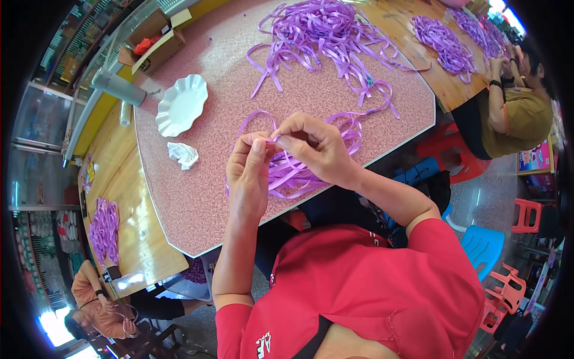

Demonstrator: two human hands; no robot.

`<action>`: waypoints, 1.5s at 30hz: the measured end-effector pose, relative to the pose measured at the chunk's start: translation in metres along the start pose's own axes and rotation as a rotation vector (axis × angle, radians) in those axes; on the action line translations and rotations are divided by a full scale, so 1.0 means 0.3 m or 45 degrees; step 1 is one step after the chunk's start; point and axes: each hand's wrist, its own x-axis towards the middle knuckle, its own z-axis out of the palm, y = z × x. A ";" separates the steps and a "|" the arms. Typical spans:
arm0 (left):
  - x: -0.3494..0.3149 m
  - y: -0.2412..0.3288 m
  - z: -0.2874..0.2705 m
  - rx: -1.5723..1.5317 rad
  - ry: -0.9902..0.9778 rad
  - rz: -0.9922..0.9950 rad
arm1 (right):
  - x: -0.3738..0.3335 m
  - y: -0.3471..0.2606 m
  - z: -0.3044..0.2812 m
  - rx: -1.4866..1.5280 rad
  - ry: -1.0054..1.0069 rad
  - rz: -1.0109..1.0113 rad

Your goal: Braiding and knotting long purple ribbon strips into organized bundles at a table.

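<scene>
Both of my hands meet over the near part of the pink speckled table (221,90). My left hand (250,173) pinches a purple ribbon (254,115) between thumb and fingertips. Close against it, my right hand (320,146) pinches the same ribbon, thumb and forefinger together. The exact spot between the fingertips is too small to make out. Beneath and behind my hands lies a loose heap of purple ribbons (293,179), partly covered by them. Farther off, a bigger tangled pile of purple ribbons (320,33) spreads over the table, with loose ends trailing toward me.
Left of my hands are a crumpled white tissue (183,155), a white scalloped dish (183,105), a grey tumbler (119,87) and an open cardboard box (154,45). Co-workers sit at right (517,107) and lower left (98,299), near more ribbon piles (442,48). Plastic stools (457,152) stand at right.
</scene>
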 end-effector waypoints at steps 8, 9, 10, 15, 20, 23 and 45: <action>-0.008 0.011 -0.009 0.139 0.105 -0.040 | 0.034 -0.029 -0.020 -0.665 -0.063 -0.711; -0.016 0.011 0.001 0.139 0.104 -0.041 | 0.032 -0.031 -0.021 -0.658 -0.059 -0.671; -0.024 0.015 0.022 0.224 0.094 0.048 | 0.028 -0.035 -0.024 -0.659 -0.057 -0.670; -0.029 -0.017 0.007 0.511 0.076 0.285 | 0.027 -0.041 -0.030 -0.542 -0.094 -0.472; -0.029 -0.038 -0.008 0.726 0.108 0.447 | 0.038 -0.044 -0.040 -0.567 -0.167 -0.419; -0.021 -0.052 0.002 0.636 0.168 0.410 | 0.035 -0.050 -0.036 -0.601 -0.145 -0.371; 0.000 -0.049 -0.018 0.832 0.023 0.458 | 0.042 -0.081 -0.034 -0.017 -0.219 0.399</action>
